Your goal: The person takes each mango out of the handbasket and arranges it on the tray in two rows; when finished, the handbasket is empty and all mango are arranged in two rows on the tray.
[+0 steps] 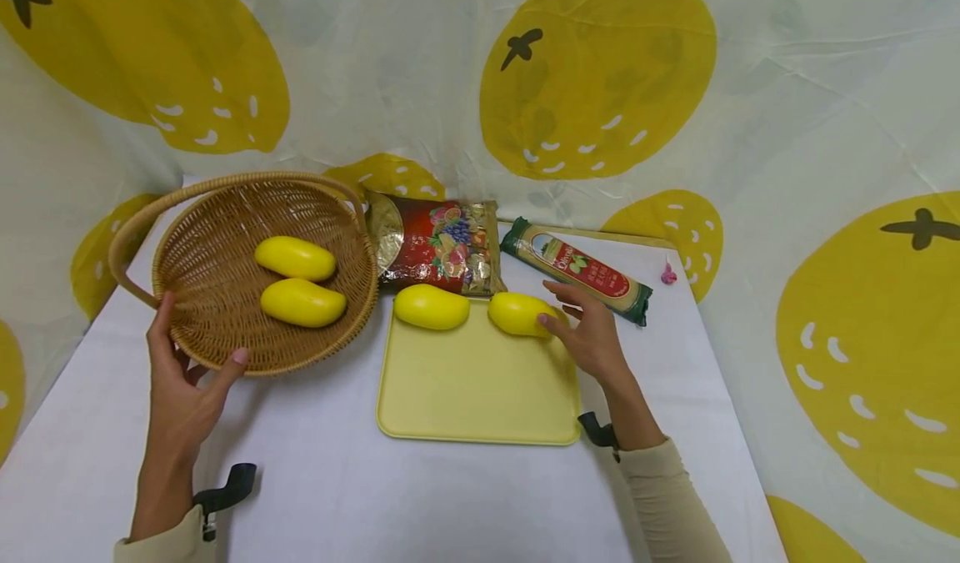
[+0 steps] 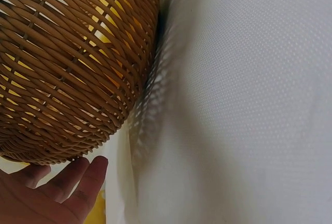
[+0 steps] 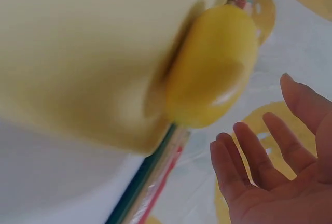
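Note:
A brown wicker basket (image 1: pixel 217 296) with an arched handle stands at the left, tilted, with two yellow mangoes (image 1: pixel 303 303) inside. My left hand (image 1: pixel 183 388) grips its near-left rim; in the left wrist view, fingers (image 2: pixel 85 185) lie against the basket's woven side. Two more mangoes lie along the far edge of a pale yellow tray (image 1: pixel 480 388): one at the left (image 1: pixel 431 307), one at the right (image 1: pixel 517 313). Beside the right mango is my right hand (image 1: pixel 592 338), fingers spread. The right wrist view shows a gap between those fingers (image 3: pixel 254 156) and the mango (image 3: pixel 215 68).
Behind the tray lies a red and gold bag (image 1: pixel 442 246) with fruit pictures. A green-ended pasta packet (image 1: pixel 577 269) lies slanted behind my right hand. Further right is a small pink object (image 1: pixel 668 274). A fruit-print curtain (image 1: pixel 420 62) rises behind the white table (image 1: pixel 337 480).

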`<control>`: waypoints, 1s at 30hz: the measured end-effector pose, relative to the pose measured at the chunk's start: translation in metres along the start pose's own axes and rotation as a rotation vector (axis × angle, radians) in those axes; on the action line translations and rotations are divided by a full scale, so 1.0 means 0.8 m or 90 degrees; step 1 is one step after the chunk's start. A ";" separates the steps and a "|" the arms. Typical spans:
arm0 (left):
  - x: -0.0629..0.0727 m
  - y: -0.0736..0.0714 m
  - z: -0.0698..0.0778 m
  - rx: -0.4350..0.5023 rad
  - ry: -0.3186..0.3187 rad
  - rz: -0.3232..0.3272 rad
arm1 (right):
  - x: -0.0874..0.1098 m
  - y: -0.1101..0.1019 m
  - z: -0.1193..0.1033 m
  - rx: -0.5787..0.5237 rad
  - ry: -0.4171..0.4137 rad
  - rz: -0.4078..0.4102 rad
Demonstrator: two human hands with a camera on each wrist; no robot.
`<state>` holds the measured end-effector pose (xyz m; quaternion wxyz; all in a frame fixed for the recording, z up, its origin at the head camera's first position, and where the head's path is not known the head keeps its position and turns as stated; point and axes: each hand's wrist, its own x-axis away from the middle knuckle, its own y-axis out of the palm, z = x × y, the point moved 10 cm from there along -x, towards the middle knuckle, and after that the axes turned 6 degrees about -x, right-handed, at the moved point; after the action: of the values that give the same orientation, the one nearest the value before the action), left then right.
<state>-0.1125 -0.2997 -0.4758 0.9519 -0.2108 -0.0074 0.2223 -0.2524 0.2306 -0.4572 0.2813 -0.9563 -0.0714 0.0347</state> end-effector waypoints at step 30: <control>0.000 0.002 0.001 0.007 -0.007 0.002 | -0.015 0.148 -0.253 -0.155 -0.338 -0.089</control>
<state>-0.1135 -0.2981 -0.4761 0.9526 -0.2042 -0.0111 0.2252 -0.2287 0.0223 -0.3517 0.1373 -0.9332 -0.2122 0.2555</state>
